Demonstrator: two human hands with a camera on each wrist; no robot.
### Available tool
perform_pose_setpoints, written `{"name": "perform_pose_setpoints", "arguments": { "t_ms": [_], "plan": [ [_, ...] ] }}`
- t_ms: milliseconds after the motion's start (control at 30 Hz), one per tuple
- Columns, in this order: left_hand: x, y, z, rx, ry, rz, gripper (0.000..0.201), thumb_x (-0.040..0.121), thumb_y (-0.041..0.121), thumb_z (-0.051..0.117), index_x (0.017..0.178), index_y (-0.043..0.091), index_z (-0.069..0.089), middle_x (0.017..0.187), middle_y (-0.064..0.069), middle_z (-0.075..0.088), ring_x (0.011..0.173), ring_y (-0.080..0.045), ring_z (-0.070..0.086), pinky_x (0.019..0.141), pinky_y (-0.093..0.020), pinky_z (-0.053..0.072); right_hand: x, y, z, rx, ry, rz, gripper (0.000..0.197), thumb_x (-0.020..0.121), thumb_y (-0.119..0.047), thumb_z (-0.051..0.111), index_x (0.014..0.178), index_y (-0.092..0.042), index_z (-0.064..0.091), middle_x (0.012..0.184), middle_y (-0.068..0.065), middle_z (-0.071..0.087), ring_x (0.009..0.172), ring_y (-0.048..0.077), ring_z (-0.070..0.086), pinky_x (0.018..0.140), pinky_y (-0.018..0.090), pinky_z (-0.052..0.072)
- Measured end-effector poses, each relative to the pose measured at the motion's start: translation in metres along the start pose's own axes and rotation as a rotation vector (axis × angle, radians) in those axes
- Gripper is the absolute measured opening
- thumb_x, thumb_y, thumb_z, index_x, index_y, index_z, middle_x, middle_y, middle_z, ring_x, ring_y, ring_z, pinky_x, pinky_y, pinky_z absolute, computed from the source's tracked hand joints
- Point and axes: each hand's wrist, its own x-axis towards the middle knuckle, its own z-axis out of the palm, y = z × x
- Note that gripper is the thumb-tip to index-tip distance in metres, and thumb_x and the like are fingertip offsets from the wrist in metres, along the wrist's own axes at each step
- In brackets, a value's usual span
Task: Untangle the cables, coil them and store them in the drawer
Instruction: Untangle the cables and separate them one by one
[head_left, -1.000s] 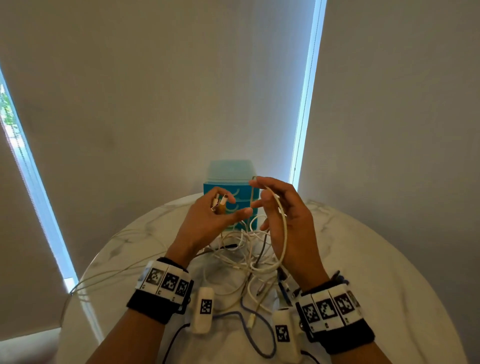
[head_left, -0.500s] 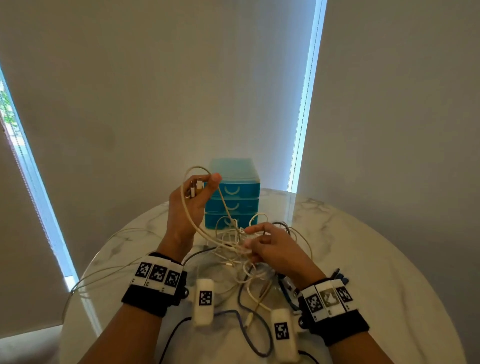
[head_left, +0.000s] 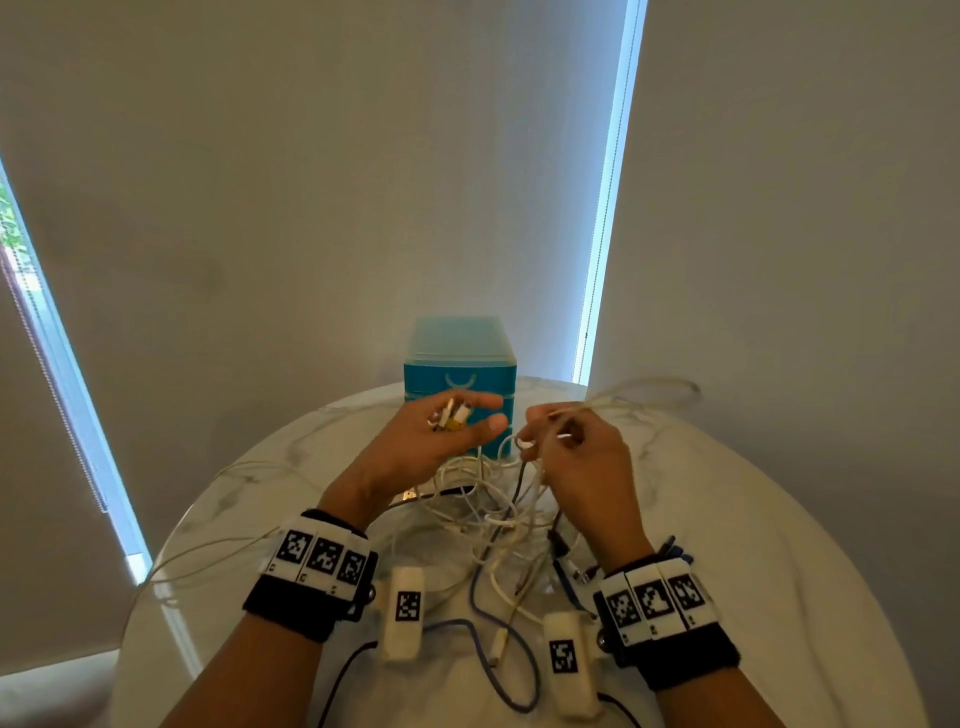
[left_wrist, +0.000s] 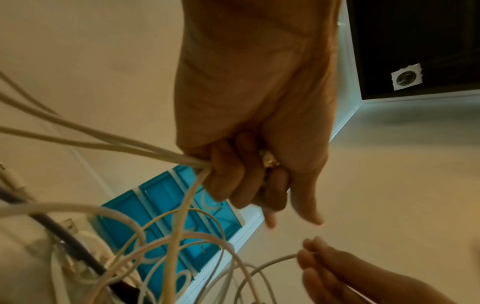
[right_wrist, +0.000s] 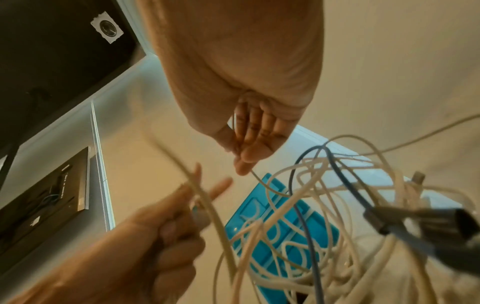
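Between curled left fingers (left_wrist: 228, 179), cable plugs (head_left: 451, 415).

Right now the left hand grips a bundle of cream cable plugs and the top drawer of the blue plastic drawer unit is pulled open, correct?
Not quite. The left hand does grip the cream cable plugs, but the head view shows the blue plastic drawer unit with its top drawer closed.

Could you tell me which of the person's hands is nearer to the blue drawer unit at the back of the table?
Left. The left hand overlaps the drawer unit front; the right hand is off to its right.
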Motion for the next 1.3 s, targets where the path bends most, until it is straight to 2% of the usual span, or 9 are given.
{"name": "perform_pose_setpoints", "arguments": {
  "t_ms": [100, 233, 367, 467, 567, 833, 1033, 1167, 1300],
  "plan": [
    [0.004, -0.021, 0.0, 0.21, -0.159, -0.141, 0.025, 0.096, 0.057, 0.072, 0.102, 0.035, 0.08, 0.094, 0.022, 0.079, 0.084, 0.006, 0.073, 0.07, -0.01, 0.054, 0.007, -0.006, -0.004, 0.195, 0.111, 0.047, 0.013, 0.104, -0.027, 0.069, 0.106, -0.016, 0.074, 0.089, 0.001, 0.081, 0.08, 0.024, 0.079, 0.06, 0.03, 0.061],
    [0.004, -0.027, -0.006, 0.242, -0.115, -0.167, 0.022, 0.102, 0.045, 0.071, 0.091, 0.027, 0.078, 0.074, 0.025, 0.075, 0.069, 0.011, 0.068, 0.064, -0.01, 0.052, 0.007, -0.022, -0.017, 0.316, 0.167, -0.04, 0.015, 0.108, -0.029, 0.062, 0.112, -0.017, 0.072, 0.096, 0.0, 0.081, 0.081, 0.019, 0.079, 0.056, 0.023, 0.059],
    [0.007, -0.027, -0.008, 0.206, 0.041, -0.067, 0.024, 0.092, 0.053, 0.079, 0.108, 0.035, 0.082, 0.102, 0.02, 0.08, 0.095, 0.002, 0.074, 0.097, -0.034, 0.061, 0.006, -0.021, -0.011, 0.348, 0.057, -0.02, 0.017, 0.108, -0.024, 0.06, 0.115, -0.013, 0.072, 0.097, 0.002, 0.081, 0.081, 0.022, 0.078, 0.053, 0.021, 0.056],
    [0.007, -0.023, 0.0, 0.169, 0.024, 0.043, 0.037, 0.084, 0.064, 0.082, 0.117, 0.048, 0.077, 0.122, 0.025, 0.074, 0.112, 0.001, 0.071, 0.099, -0.037, 0.062, 0.003, -0.021, -0.004, 0.317, -0.064, -0.047, 0.024, 0.109, -0.023, 0.059, 0.122, -0.009, 0.072, 0.103, 0.007, 0.081, 0.087, 0.023, 0.08, 0.057, 0.022, 0.058],
    [0.006, -0.021, 0.005, 0.16, 0.031, 0.095, 0.035, 0.086, 0.067, 0.078, 0.114, 0.046, 0.078, 0.121, 0.022, 0.076, 0.116, -0.002, 0.069, 0.1, -0.042, 0.061, 0.001, -0.027, -0.002, 0.352, -0.137, -0.102, 0.026, 0.11, -0.022, 0.056, 0.126, -0.007, 0.071, 0.107, 0.009, 0.08, 0.095, 0.025, 0.079, 0.064, 0.027, 0.062],
    [0.001, -0.008, 0.0, 0.077, 0.389, 0.139, 0.012, 0.095, 0.047, 0.08, 0.097, 0.036, 0.084, 0.09, 0.018, 0.081, 0.085, -0.003, 0.076, 0.085, -0.035, 0.06, 0.011, 0.026, 0.006, 0.039, -0.226, 0.127, 0.031, 0.098, -0.02, 0.076, 0.118, -0.028, 0.055, 0.111, 0.006, 0.078, 0.101, 0.026, 0.076, 0.083, 0.043, 0.065],
    [0.001, -0.003, 0.0, -0.124, 0.565, 0.178, 0.013, 0.096, 0.041, 0.08, 0.103, 0.03, 0.083, 0.089, 0.006, 0.081, 0.074, -0.012, 0.071, 0.074, -0.033, 0.061, 0.011, 0.026, -0.007, -0.16, -0.147, 0.075, 0.024, 0.099, -0.025, 0.074, 0.117, -0.023, 0.059, 0.105, -0.007, 0.075, 0.094, 0.01, 0.072, 0.086, 0.037, 0.061],
    [-0.004, 0.007, 0.006, -0.194, 0.422, 0.212, 0.015, 0.098, 0.03, 0.079, 0.109, 0.022, 0.084, 0.086, 0.013, 0.078, 0.074, -0.003, 0.069, 0.074, -0.016, 0.055, 0.003, 0.007, -0.01, -0.166, -0.03, -0.104, 0.03, 0.094, -0.037, 0.081, 0.12, -0.031, 0.068, 0.109, -0.014, 0.068, 0.09, 0.0, 0.068, 0.078, 0.017, 0.058],
    [-0.008, 0.013, 0.012, -0.143, 0.17, 0.253, 0.017, 0.1, 0.026, 0.076, 0.114, 0.02, 0.083, 0.109, 0.004, 0.082, 0.105, -0.015, 0.078, 0.094, -0.027, 0.061, -0.002, -0.003, 0.001, -0.188, -0.165, -0.241, 0.034, 0.089, -0.037, 0.086, 0.12, -0.033, 0.075, 0.094, -0.01, 0.069, 0.08, -0.002, 0.064, 0.07, 0.009, 0.051]
  ]
}}
